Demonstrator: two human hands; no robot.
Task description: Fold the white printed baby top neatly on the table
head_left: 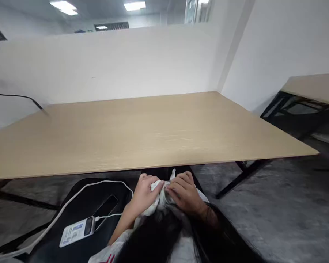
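Over my lap, just below the table's front edge, my left hand point(144, 194) is closed on a crumpled white fabric point(162, 197). My right hand point(184, 191) grips the same soft white material from the other side, fingers bent inward, and a small tip of it sticks up between the hands. Whether the fabric is part of my clothing or a separate piece, I cannot tell. Dark hair hangs in front and hides part of my lap and right forearm.
A bare-topped wooden table point(142, 131) stands ahead against a white partition point(126, 65). To my left, a black seat point(63, 204) holds a white power bank point(76, 232), a dark phone point(106, 208) and a looping white cable point(84, 187). Another table point(315, 87) is at right.
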